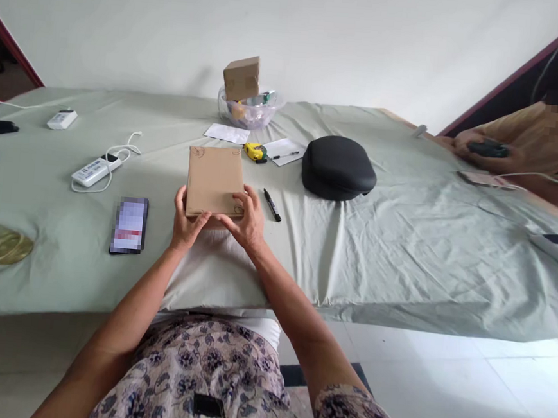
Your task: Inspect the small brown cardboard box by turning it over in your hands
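Cardboard, brown and flat: the box [215, 179] lies on the green sheet [402, 244] right in front of you, and you grip its near edge with both hands. Your left hand [187, 222] is closed on the near left corner, thumb up along the side. Your right hand [246, 222] is curled over the near right corner, fingers spread on top. The box looks light and stiff, though its thin top may dent, so the edges seem the safest hold. A phone [129, 224] lies near its left, a black pen [272, 204] just right. Farther off sit a power strip [96, 169], a black case [338, 167], a tape measure [255, 151], and a clear bowl [251, 110] with a small carton [242, 77] on it.
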Demonstrator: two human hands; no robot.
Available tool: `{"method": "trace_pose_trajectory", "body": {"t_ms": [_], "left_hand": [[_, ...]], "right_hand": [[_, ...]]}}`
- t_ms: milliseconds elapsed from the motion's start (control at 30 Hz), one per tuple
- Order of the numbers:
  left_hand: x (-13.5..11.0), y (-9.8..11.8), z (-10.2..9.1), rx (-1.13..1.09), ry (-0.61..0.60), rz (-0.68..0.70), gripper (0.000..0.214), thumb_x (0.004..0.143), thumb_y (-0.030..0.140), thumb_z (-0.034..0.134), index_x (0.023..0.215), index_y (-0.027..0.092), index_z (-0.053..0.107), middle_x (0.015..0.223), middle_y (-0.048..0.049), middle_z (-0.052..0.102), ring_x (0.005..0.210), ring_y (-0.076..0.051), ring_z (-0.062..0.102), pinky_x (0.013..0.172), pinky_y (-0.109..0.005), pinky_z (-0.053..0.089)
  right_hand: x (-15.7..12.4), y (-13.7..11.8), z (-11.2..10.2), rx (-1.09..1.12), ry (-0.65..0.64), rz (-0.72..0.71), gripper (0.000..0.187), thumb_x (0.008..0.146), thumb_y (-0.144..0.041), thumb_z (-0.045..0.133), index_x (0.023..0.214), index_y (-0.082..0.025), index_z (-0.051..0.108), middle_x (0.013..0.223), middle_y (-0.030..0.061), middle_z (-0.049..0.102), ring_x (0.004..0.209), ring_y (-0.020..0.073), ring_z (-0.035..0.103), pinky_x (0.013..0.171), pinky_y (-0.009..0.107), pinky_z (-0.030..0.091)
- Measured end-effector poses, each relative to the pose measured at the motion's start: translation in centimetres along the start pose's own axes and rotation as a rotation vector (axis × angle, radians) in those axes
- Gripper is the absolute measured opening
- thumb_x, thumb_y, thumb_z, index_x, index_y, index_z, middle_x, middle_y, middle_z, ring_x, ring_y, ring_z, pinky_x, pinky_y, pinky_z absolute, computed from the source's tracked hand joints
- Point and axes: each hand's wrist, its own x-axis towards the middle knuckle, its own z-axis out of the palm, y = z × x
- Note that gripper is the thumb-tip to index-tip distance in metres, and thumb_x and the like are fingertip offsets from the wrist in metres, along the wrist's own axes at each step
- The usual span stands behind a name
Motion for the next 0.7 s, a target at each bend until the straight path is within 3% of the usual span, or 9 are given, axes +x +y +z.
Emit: {"method": "trace_pose_trajectory", "body": {"t_ms": [100,200,333,467,600,700], "left_hand": [[-0.1,-0.3,-0.1,0.013,-0.04,-0.022,0.111,0.067,0.069,0.086,0.154,0.024,0.036,0.156,-0.0195,0.048,0.142,-0.037,0.053,0.116,-0.048,0.045],[-0.1,-0.7,-0.3,0.052,-0.044,0.027,0.114,0.066,0.07,0.087,0.157,0.023,0.036,0.16,-0.0202,0.044,0.148,-0.038,0.046,0.12,-0.051,0.041],[-0.1,-0.7,-0.7,0.112,-0.109,0.166,0.1,0.073,0.073,0.078,0.153,0.023,0.047,0.159,-0.0189,0.048,0.147,-0.038,0.047,0.116,-0.05,0.046],[-0.4,-0.3,-0.9,0.184,-0.182,0.227,0.071,0.083,0.069,0.071,0.136,0.023,0.066,0.133,-0.0145,0.07,0.126,-0.035,0.065,0.111,-0.049,0.05],[-1.1,-0.4,-0.6,0.236,-0.151,0.187,0.053,0.084,0.061,0.073,0.122,0.023,0.074,0.106,-0.0101,0.079,0.093,-0.029,0.074,0.093,-0.043,0.057],[-1.6,-0.7,-0.4,0.312,-0.119,0.228,0.044,0.087,0.058,0.07,0.113,0.023,0.075,0.091,-0.0085,0.078,0.077,-0.026,0.072,0.082,-0.039,0.057]], "right_hand": [[0.0,-0.2,0.0,0.011,-0.021,0.021,0.086,0.068,-0.088,0.07,0.124,-0.024,0.063,0.155,0.0227,0.05,0.14,0.0434,0.055,0.113,0.064,0.052],[0.3,0.2,-0.1,0.097,-0.039,0.043,0.083,0.071,-0.087,0.068,0.124,-0.023,0.063,0.157,0.0235,0.048,0.14,0.0413,0.056,0.114,0.061,0.052],[0.9,1.8,-0.7,0.2,0.049,0.049,0.076,0.079,-0.082,0.066,0.128,-0.024,0.063,0.154,0.0208,0.054,0.146,0.0382,0.052,0.119,0.059,0.046],[1.6,3.7,-1.7,0.206,0.149,0.078,0.072,0.088,-0.077,0.059,0.138,-0.026,0.058,0.153,0.0161,0.057,0.145,0.0339,0.053,0.123,0.055,0.041],[1.8,5.1,-2.4,0.197,0.06,0.047,0.069,0.09,-0.075,0.055,0.141,-0.027,0.057,0.15,0.0132,0.059,0.144,0.0315,0.053,0.124,0.053,0.041],[2.0,5.8,-2.8,0.273,0.002,0.068,0.079,0.087,-0.078,0.056,0.147,-0.026,0.05,0.149,0.0139,0.059,0.141,0.0326,0.055,0.122,0.054,0.042]]}}
